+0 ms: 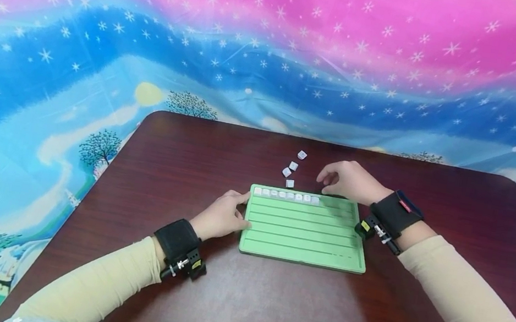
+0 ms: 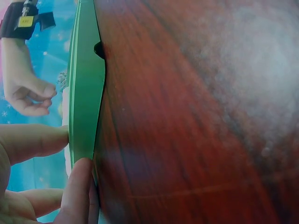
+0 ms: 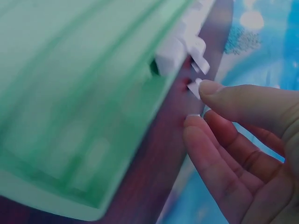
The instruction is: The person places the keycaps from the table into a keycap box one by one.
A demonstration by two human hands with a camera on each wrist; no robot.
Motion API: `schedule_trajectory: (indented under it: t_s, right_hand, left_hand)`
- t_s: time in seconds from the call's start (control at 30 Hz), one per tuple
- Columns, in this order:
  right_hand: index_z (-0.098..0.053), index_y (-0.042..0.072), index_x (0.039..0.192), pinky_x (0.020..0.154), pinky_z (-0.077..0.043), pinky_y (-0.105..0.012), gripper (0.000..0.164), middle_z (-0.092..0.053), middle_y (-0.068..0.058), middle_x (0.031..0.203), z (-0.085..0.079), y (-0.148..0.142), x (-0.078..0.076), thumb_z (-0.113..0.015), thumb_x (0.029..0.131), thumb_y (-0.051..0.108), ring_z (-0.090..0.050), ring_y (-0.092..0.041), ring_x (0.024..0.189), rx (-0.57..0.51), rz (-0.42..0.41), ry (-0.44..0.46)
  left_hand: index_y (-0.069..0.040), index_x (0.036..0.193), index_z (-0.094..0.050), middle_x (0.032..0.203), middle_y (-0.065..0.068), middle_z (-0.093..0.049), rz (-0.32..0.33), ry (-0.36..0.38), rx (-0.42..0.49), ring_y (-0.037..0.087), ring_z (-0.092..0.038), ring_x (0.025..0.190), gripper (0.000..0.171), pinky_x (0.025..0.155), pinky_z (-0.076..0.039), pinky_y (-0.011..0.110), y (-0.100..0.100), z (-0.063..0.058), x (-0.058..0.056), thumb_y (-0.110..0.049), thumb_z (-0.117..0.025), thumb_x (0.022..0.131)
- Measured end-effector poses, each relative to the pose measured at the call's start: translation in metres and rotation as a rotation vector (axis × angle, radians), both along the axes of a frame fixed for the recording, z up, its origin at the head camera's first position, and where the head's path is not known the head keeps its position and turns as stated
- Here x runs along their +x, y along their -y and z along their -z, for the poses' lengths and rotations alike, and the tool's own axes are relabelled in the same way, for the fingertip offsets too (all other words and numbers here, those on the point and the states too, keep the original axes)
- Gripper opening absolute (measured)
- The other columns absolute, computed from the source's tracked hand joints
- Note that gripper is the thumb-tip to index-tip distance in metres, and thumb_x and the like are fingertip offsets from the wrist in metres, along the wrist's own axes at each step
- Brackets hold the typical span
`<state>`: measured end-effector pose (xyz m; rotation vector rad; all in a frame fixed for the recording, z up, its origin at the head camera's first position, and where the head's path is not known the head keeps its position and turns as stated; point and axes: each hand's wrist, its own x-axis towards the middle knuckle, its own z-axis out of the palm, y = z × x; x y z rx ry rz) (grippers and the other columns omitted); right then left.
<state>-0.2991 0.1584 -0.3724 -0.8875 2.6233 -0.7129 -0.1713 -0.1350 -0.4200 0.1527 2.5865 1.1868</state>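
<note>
No text legible; marks on tiles point(image 1: 302, 155) too small.

A makeshift tabletop set-up, room type unclear — a brown table point(image 1: 188, 156) before a snowflake-patterned cloth backdrop point(image 1: 273, 57).

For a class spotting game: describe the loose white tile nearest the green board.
On the dark brown table sits a green board. Beyond its far edge lie four loose white tiles. The target tile is closest to that edge, the other three farther off.
</note>
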Motion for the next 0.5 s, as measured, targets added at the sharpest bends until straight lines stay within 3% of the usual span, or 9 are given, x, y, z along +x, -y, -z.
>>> schedule_trajectory:
  t_s: [0.13,0.3,0.5]
  right_hand:
    - [-0.074,0.000,0.114,0.085,-0.052,-0.045,0.022,-0.072,-0.009,0.097,0.001,0.005,-0.017,-0.075,0.093,0.007,-0.066,-0.026,0.093,-0.004,0.031,-0.027]
    - [-0.071,-0.001,0.123,0.085,-0.051,-0.048,0.029,-0.071,-0.017,0.114,0.003,0.017,-0.035,-0.069,0.099,0.015,-0.066,-0.031,0.098,-0.013,0.090,-0.015]
    - [-0.067,-0.005,0.130,0.092,-0.051,-0.049,0.034,-0.069,-0.023,0.120,0.007,0.032,-0.054,-0.066,0.101,0.012,-0.065,-0.037,0.107,0.023,0.141,0.005]
  left_hand:
    - [0.000,0.158,-0.033,0.145,0.022,-0.044,-0.006,0.006,0.000,0.013,-0.057,0.075,0.080,0.068,-0.048,0.027,0.001,0.000,0.000,-0.005,-0.077,0.091]
    - [0.001,0.158,-0.033,0.144,0.022,-0.044,-0.004,0.002,-0.004,0.013,-0.057,0.074,0.080,0.068,-0.049,0.027,0.001,0.001,0.000,-0.004,-0.077,0.091]
    - [0.001,0.158,-0.033,0.141,0.021,-0.045,0.006,-0.010,0.006,0.013,-0.058,0.074,0.081,0.068,-0.049,0.027,0.001,0.003,-0.001,-0.004,-0.077,0.090]
